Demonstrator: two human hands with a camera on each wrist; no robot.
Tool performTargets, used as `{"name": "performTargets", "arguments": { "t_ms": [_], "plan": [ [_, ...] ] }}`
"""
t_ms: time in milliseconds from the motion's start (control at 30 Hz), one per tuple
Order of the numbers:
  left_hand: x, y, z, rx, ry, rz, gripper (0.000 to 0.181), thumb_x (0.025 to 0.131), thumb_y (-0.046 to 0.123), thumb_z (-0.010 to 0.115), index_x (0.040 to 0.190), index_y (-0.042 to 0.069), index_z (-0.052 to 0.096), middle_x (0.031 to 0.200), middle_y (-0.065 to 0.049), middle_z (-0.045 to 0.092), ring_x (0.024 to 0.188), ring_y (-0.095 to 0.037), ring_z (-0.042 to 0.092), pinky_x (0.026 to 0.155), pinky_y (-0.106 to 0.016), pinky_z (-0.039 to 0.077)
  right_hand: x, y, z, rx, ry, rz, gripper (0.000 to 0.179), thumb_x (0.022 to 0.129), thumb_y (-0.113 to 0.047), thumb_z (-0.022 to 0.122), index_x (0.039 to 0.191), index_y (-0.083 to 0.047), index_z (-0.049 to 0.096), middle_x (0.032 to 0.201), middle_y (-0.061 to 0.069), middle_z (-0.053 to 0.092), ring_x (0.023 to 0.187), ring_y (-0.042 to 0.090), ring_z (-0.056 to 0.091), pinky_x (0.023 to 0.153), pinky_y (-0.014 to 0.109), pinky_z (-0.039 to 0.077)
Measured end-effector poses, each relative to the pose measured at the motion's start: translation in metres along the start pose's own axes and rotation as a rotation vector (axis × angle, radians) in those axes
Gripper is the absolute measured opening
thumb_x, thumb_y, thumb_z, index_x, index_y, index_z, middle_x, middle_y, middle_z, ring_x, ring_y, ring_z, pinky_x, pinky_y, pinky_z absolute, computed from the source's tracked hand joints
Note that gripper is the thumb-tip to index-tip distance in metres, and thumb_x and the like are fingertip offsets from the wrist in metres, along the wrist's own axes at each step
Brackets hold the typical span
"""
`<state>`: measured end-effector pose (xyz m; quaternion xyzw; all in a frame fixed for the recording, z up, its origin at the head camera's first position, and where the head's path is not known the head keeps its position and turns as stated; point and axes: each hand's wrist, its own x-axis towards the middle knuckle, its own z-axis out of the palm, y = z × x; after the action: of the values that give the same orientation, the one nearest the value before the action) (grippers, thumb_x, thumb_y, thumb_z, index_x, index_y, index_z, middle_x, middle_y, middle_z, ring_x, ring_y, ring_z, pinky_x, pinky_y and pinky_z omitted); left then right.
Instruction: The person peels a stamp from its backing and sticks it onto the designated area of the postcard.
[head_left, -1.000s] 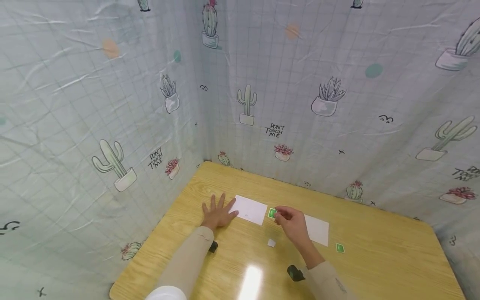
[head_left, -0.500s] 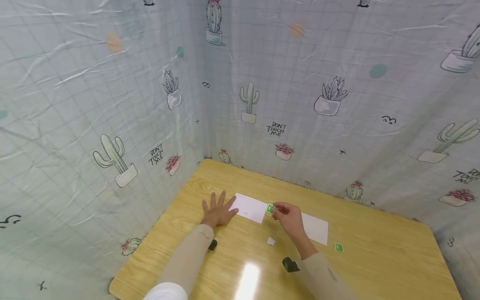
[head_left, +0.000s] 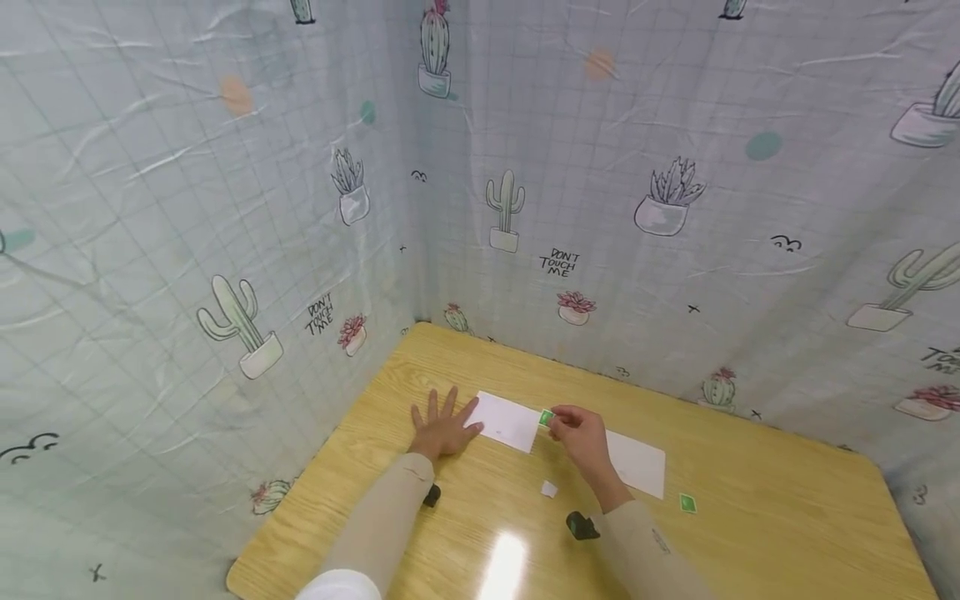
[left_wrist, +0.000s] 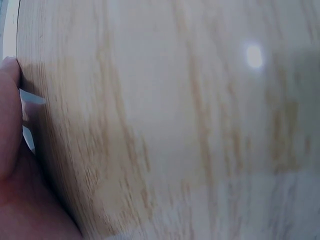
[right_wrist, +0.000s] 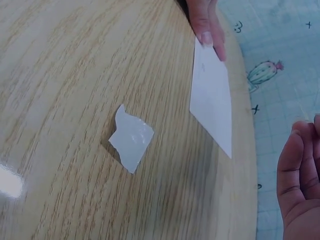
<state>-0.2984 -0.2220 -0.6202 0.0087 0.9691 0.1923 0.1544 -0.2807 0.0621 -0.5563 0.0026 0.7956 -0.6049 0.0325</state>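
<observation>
In the head view my left hand [head_left: 442, 433] lies spread on the table, its thumb and index finger on the left end of a white rectangular paper [head_left: 504, 421]. My right hand [head_left: 581, 437] pinches a small green sticker with a white border [head_left: 546, 417], stamp-like, between thumb and fingertips. The sticker is beside the right end of that paper; whether it touches cannot be seen. In the right wrist view, the right hand's curled fingers [right_wrist: 295, 170] show at the right edge, the sticker hidden. The left wrist view catches only part of my left hand [left_wrist: 25, 195].
A second white paper [head_left: 637, 461] lies partly behind my right hand. To its right is another green sticker [head_left: 687, 503]. A small torn white scrap [right_wrist: 132, 140] lies on the wooden table [head_left: 750, 533]. A cactus-print curtain [head_left: 600, 167] surrounds the table's far and left sides.
My right hand has moved slightly left and forward with the green sticker, closer to the left paper's right end. My left hand has stayed on the paper. The head view has shifted slightly.
</observation>
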Motion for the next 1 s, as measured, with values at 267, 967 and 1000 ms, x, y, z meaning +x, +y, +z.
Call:
{"name": "performTargets", "arguments": {
  "t_ms": [267,967,1000],
  "plan": [
    [-0.009,0.004,0.0,0.004,0.01,0.005,0.066,0.105,0.068,0.035,0.165,0.047,0.017,0.178,-0.002,-0.008,0.16,-0.046,-0.02,0.117,-0.08,-0.019,0.007,0.006,0.003,-0.007,0.008,0.039,0.021,0.098,-0.001,0.068,0.118,0.005,0.073,0.107,0.02,0.074,0.093,0.031,0.074,0.085,0.04,0.065],
    [-0.001,0.001,0.003,0.019,0.003,-0.009,0.067,0.104,0.071,0.032,0.165,0.049,0.015,0.177,0.002,-0.013,0.159,-0.043,-0.025,0.117,-0.079,-0.019,0.033,0.013,0.016,-0.048,-0.012,0.067,0.02,0.098,-0.001,0.067,0.115,0.007,0.072,0.097,0.017,0.071,0.08,0.022,0.07,0.079,0.039,0.065],
    [-0.001,0.001,0.002,0.018,0.006,-0.008,0.067,0.104,0.071,0.033,0.165,0.048,0.016,0.178,0.002,-0.012,0.16,-0.043,-0.025,0.117,-0.08,-0.019,0.034,0.013,0.017,-0.055,-0.011,0.07,0.02,0.098,-0.002,0.067,0.115,0.007,0.072,0.097,0.017,0.071,0.081,0.022,0.07,0.078,0.038,0.065]
  ]
}}
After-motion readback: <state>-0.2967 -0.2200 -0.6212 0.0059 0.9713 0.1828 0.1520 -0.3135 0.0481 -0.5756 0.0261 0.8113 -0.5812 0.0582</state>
